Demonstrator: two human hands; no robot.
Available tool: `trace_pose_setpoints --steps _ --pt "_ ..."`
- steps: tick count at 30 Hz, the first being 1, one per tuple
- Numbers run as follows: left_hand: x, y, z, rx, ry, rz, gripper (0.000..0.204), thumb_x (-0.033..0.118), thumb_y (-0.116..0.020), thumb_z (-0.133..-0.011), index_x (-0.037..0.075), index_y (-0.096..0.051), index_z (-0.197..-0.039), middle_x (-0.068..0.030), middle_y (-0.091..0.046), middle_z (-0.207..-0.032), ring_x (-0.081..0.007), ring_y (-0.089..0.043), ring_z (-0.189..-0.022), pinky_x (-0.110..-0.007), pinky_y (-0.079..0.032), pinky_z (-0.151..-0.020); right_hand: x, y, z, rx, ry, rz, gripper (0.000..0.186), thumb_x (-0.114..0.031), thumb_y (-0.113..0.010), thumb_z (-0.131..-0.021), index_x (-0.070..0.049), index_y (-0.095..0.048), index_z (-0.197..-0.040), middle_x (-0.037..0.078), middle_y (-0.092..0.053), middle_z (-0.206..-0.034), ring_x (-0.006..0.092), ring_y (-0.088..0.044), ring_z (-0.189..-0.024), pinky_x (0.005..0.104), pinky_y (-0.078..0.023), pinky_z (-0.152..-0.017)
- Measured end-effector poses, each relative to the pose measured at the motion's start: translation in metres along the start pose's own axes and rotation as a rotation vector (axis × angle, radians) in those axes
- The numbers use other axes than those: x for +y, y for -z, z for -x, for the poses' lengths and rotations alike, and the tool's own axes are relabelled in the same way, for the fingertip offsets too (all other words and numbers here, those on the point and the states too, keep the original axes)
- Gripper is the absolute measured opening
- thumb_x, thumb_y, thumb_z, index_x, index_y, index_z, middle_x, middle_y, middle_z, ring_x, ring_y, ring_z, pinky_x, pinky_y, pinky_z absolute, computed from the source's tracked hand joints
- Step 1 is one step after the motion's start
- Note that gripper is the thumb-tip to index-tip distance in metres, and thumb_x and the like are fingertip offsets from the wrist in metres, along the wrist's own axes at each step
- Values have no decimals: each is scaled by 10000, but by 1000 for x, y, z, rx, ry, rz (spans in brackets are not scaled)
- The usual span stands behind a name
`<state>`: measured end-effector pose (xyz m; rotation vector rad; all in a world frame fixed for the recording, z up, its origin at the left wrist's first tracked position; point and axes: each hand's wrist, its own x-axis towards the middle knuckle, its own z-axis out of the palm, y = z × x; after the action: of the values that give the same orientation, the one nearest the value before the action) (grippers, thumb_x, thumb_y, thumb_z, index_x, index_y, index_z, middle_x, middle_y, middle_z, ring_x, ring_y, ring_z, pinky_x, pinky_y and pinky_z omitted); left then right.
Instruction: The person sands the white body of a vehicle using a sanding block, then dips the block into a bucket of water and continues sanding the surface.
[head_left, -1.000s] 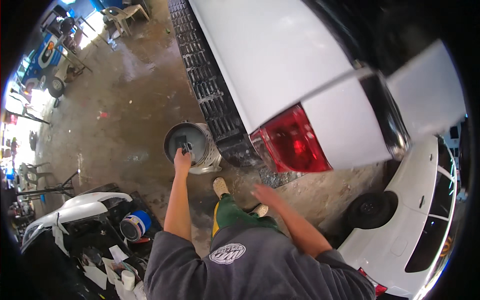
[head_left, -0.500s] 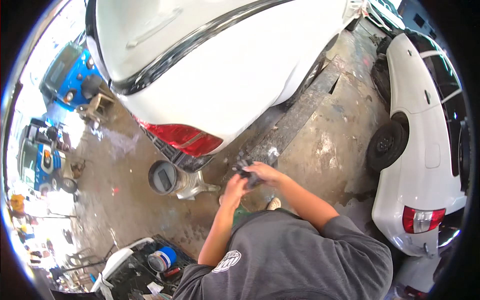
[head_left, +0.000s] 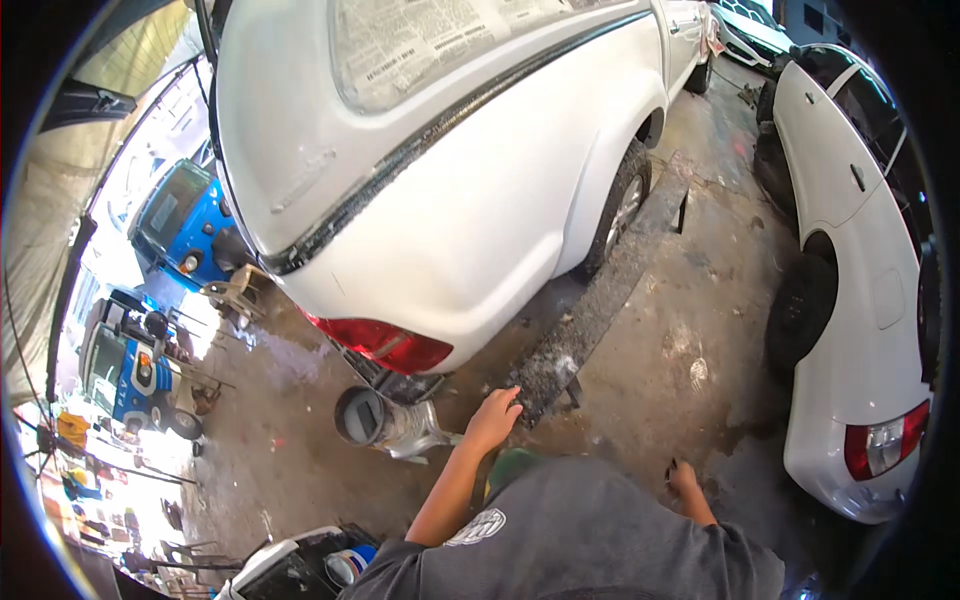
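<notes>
My left hand (head_left: 493, 420) is raised in front of me, near the close end of a long, dusty grey plank (head_left: 590, 320). Its fingers are loosely bent and a little apart, and I see nothing in them. Lower and off to the right, my right hand (head_left: 684, 478) hangs with its fingers curled. Something small and dark shows at those fingertips, too small to name. Ahead stands a white vehicle with a canopy (head_left: 470, 230), its red tail light (head_left: 385, 343) on the near corner. Left of my left hand is a bucket (head_left: 360, 415) with a dark block inside.
A pale container (head_left: 412, 428) stands beside the bucket. At right is a white car (head_left: 850, 290) with a dark wheel. Newspaper (head_left: 420, 45) covers the canopy window. Blue vehicles (head_left: 185, 225) stand far left. A blue-and-white can (head_left: 350, 565) lies at the lower left.
My hands, together on a dark crumpled thing before, are now apart. The right hand has dropped down and to the right. The view has shifted, showing more of the canopy and window.
</notes>
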<state>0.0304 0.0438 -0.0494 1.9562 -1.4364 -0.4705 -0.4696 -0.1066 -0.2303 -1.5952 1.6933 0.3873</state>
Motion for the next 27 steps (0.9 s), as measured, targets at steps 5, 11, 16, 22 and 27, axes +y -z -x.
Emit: trace_pose_setpoints --steps 5,11,16,22,27 --pt "26 98 -3 180 201 168 335 148 -613 -1002 2 -643 -1301 -168 -695 -1153 -273 -692 -1006 -349 -536 -897 -48 -6 10 127 148 -622 264 -172 -673 -920 15 -645 -1105 147 -707 -882 311 -712 -813 423 -562 -713" --pt "25 202 -22 418 190 142 288 118 -600 -1025 3 -661 -1282 -117 -718 -1139 -180 -680 -1017 -314 -536 -885 -469 134 140 -265 840 -1055 173 -205 -648 -998 -57 -565 -1028 -7 -531 -659 95 -474 -498 283 -368 -455" --pt "1 252 -34 461 142 308 288 119 -566 -1052 -50 -641 -1274 -147 -741 -1069 -175 -696 -965 -304 -549 -880 -674 198 266 -266 1246 -1050 229 -211 -693 -954 -49 -533 -980 6 -531 -676 96 -505 -516 262 -396 -451" --pt "-15 276 -35 332 112 464 291 123 -544 -1069 -61 -623 -1279 -149 -758 -1018 -176 -719 -927 -315 -574 -860 -758 217 284 -117 1189 -1151 281 -284 -703 -968 -29 -586 -981 26 -586 -677 115 -560 -508 288 -439 -453" --pt "-26 286 -37 264 149 552 299 136 -528 -1079 -76 -628 -1264 -173 -766 -969 -207 -744 -902 -326 -593 -855 -763 218 294 282 1160 -815 400 -409 -714 -941 -17 -641 -913 107 -677 -717 248 -671 -609 384 -519 -587"
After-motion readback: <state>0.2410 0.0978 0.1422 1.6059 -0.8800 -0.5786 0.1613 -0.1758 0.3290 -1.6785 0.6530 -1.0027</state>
